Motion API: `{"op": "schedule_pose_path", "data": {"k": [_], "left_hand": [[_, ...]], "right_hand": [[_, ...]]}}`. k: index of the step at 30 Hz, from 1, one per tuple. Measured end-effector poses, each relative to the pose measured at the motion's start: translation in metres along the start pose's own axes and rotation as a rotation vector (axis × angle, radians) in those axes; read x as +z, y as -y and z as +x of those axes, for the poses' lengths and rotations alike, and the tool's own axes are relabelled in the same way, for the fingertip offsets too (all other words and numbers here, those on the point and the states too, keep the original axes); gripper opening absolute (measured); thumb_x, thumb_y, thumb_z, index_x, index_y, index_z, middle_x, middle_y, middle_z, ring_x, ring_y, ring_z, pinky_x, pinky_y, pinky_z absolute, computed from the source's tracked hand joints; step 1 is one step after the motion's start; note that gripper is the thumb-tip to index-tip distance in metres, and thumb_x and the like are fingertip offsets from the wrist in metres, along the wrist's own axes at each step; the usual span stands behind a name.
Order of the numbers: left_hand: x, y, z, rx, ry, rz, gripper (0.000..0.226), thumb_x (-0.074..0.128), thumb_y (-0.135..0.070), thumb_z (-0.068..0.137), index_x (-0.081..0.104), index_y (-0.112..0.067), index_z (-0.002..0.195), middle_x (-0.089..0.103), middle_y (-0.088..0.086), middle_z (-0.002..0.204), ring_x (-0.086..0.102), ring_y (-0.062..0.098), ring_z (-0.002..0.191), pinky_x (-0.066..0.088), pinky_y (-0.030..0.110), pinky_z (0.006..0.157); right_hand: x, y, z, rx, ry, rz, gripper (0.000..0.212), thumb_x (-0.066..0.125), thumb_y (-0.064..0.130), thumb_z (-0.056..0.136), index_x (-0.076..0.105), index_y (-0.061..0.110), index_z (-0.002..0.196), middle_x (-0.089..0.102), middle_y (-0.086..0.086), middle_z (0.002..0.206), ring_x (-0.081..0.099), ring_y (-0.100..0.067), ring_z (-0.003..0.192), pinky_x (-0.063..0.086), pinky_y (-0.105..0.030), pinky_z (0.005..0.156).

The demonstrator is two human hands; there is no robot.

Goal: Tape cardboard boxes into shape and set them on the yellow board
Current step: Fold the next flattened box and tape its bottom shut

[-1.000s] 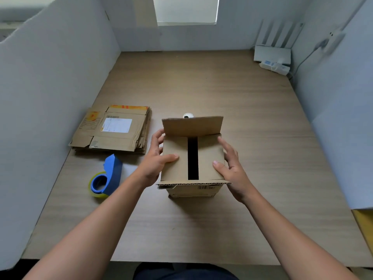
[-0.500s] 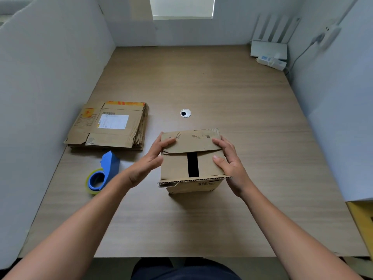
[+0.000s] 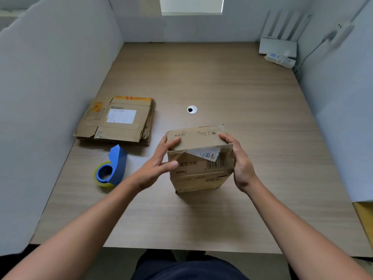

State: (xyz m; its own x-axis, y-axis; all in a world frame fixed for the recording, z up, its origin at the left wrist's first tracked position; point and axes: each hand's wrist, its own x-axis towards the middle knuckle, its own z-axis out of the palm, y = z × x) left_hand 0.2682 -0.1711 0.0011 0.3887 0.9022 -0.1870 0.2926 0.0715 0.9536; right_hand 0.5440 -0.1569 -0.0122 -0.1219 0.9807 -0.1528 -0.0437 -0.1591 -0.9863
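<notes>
- A strip of the yellow board (image 3: 365,216) shows at the right edge, beyond the counter's (image 3: 201,219) near right corner and below a white partition (image 3: 343,118); nothing is seen on it.
- The cardboard box (image 3: 199,170) stands in the middle of the counter, tipped so its printed, barcoded face looks toward the person, with the far flap folded down over the top.
- The left hand (image 3: 158,165) grips the box's left edge, thumb pressed on the printed face and fingertips on the folded flap.
- The right hand (image 3: 241,165) clasps the right side, palm against the wall and fingers curled over the flap's right end.
- A blue tape dispenser (image 3: 113,168) with a yellowish roll lies left of the box, apart from it.
- Behind the dispenser, a stack of flattened cardboard (image 3: 119,121) lies near the left partition.
- A round cable hole (image 3: 192,109) sits in the counter beyond the box.
- A white router (image 3: 277,46) and power strip (image 3: 280,59) occupy the far right corner.
</notes>
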Motion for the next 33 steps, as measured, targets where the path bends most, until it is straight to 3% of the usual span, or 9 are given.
{"op": "schedule_pose_path", "data": {"k": [3, 6, 9, 12, 15, 19, 22, 26, 33], "left_hand": [[0.008, 0.012, 0.004, 0.025, -0.137, -0.041, 0.067, 0.061, -0.054, 0.085, 0.044, -0.044, 0.149, 0.013, -0.024, 0.165, 0.016, -0.006, 0.15, 0.029, 0.03, 0.121], [0.022, 0.019, 0.006, -0.016, -0.236, -0.121, 0.063, 0.06, -0.049, 0.087, 0.042, -0.052, 0.147, 0.017, -0.017, 0.167, 0.021, 0.008, 0.153, 0.027, 0.05, 0.124], [0.034, 0.015, 0.009, -0.047, -0.293, -0.342, 0.07, 0.062, -0.039, 0.086, 0.034, -0.059, 0.148, 0.029, -0.016, 0.163, 0.037, 0.012, 0.147, 0.035, 0.044, 0.12], [0.039, 0.016, 0.015, -0.068, -0.325, -0.456, 0.076, 0.058, -0.027, 0.088, 0.028, -0.048, 0.155, 0.047, -0.025, 0.148, 0.052, 0.009, 0.136, 0.045, 0.035, 0.112], [0.039, 0.022, 0.021, -0.14, -0.364, -0.566, 0.09, 0.066, -0.037, 0.083, 0.018, -0.046, 0.159, 0.048, -0.015, 0.15, 0.059, 0.012, 0.128, 0.05, 0.031, 0.1], [0.033, 0.028, 0.021, -0.187, -0.243, -0.637, 0.089, 0.071, -0.062, 0.081, 0.038, -0.024, 0.154, 0.053, 0.012, 0.149, 0.057, 0.027, 0.132, 0.053, 0.034, 0.094], [0.026, 0.031, 0.023, -0.243, -0.125, -0.705, 0.104, 0.066, -0.086, 0.068, 0.047, -0.027, 0.151, 0.058, 0.009, 0.145, 0.056, 0.028, 0.134, 0.05, 0.039, 0.1], [0.014, 0.045, 0.031, -0.374, -0.082, -0.733, 0.099, 0.062, -0.095, 0.057, 0.064, -0.035, 0.136, 0.062, 0.01, 0.141, 0.055, 0.032, 0.134, 0.03, 0.055, 0.12], [0.008, 0.063, 0.041, -0.513, -0.004, -0.725, 0.107, 0.056, -0.102, 0.049, 0.063, -0.039, 0.136, 0.064, 0.007, 0.139, 0.058, 0.031, 0.131, 0.038, 0.062, 0.11]], "right_hand": [[-0.002, 0.001, -0.003, 0.027, 0.025, 0.082, 0.065, 0.056, 0.075, 0.085, 0.062, 0.034, 0.136, 0.04, 0.003, 0.158, 0.037, -0.02, 0.147, 0.031, -0.058, 0.119], [-0.002, -0.004, -0.002, -0.013, 0.043, -0.009, 0.054, 0.066, 0.051, 0.086, 0.058, 0.038, 0.138, 0.038, 0.005, 0.155, 0.035, -0.014, 0.147, 0.027, -0.053, 0.122], [-0.002, -0.009, 0.0, 0.029, 0.061, 0.001, 0.06, 0.064, 0.03, 0.082, 0.054, 0.049, 0.137, 0.035, 0.004, 0.149, 0.041, -0.012, 0.141, 0.029, -0.049, 0.122], [-0.007, -0.014, 0.003, 0.047, 0.133, 0.004, 0.067, 0.065, 0.036, 0.081, 0.046, 0.047, 0.145, 0.033, -0.001, 0.156, 0.039, -0.025, 0.145, 0.026, -0.056, 0.122], [-0.006, -0.012, 0.004, 0.047, 0.116, -0.068, 0.065, 0.064, 0.042, 0.08, 0.047, 0.051, 0.142, 0.033, 0.006, 0.154, 0.04, -0.018, 0.143, 0.03, -0.053, 0.121], [0.001, -0.011, 0.006, 0.013, 0.1, -0.126, 0.061, 0.06, 0.043, 0.078, 0.049, 0.053, 0.137, 0.036, 0.015, 0.146, 0.043, 0.004, 0.133, 0.032, -0.042, 0.121], [0.003, -0.014, 0.008, -0.002, 0.1, -0.123, 0.061, 0.059, 0.045, 0.078, 0.049, 0.053, 0.138, 0.037, 0.009, 0.151, 0.044, -0.005, 0.137, 0.033, -0.044, 0.121], [0.005, -0.018, 0.008, -0.03, 0.08, -0.112, 0.061, 0.06, 0.045, 0.08, 0.049, 0.05, 0.14, 0.038, 0.005, 0.153, 0.044, -0.011, 0.139, 0.035, -0.046, 0.12], [0.003, -0.025, 0.012, -0.046, 0.066, -0.106, 0.061, 0.062, 0.042, 0.083, 0.048, 0.047, 0.142, 0.039, -0.002, 0.154, 0.042, -0.023, 0.142, 0.032, -0.056, 0.119]]}}
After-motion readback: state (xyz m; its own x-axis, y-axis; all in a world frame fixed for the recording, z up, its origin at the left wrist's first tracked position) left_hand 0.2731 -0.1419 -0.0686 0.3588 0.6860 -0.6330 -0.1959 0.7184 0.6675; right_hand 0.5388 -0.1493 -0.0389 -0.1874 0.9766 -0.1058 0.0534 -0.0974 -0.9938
